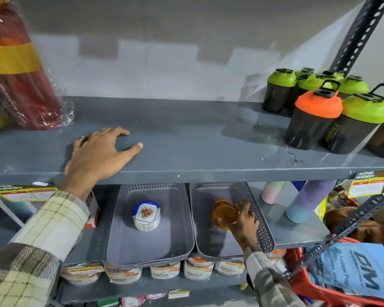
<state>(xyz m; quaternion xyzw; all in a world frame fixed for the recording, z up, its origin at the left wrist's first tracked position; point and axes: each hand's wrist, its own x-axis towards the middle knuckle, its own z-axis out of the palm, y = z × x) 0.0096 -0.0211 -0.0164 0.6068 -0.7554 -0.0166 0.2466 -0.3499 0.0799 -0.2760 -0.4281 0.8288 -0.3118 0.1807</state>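
My left hand [99, 151] rests flat on the grey upper shelf [186, 138], fingers spread and holding nothing. On the shelf below, my right hand [244, 222] grips a stack of orange lids [224, 212] inside the right grey perforated basket [262, 227]. The left grey basket [129, 240] beside it holds a stack of small white containers with a blue-rimmed floral lid [146, 216].
Shaker bottles with green lids [364, 120] and one with an orange lid [313, 116] stand at the upper shelf's right. A wrapped red bottle [20, 74] stands at its left. Pastel bottles [306, 200] stand right of the baskets. A slotted black post [361, 32] rises at right.
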